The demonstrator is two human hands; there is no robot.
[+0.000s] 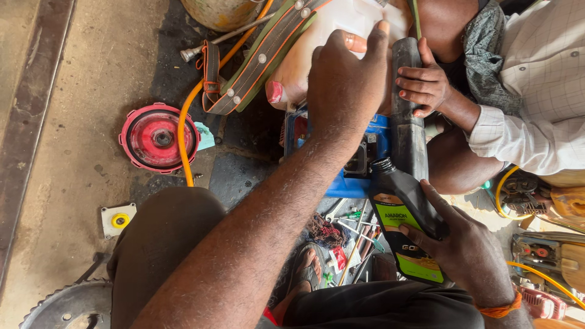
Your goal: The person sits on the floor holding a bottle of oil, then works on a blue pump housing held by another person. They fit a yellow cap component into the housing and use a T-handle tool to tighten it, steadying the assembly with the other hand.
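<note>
Under me a stained concrete floor (91, 91) carrying a red round cap (159, 138), white block with yellow knob (117, 219), toothed gear (64, 304), orange hose (186, 116), strap (256, 58), plus loose tools (350, 234) scattered near my sandal (308, 268).

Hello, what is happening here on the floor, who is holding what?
The person's right hand holds a black oil bottle, cap off, tilted toward a blue machine. Their left hand presses on a white plastic tank above it. A co-worker's hand grips a black tube beside it.
</note>
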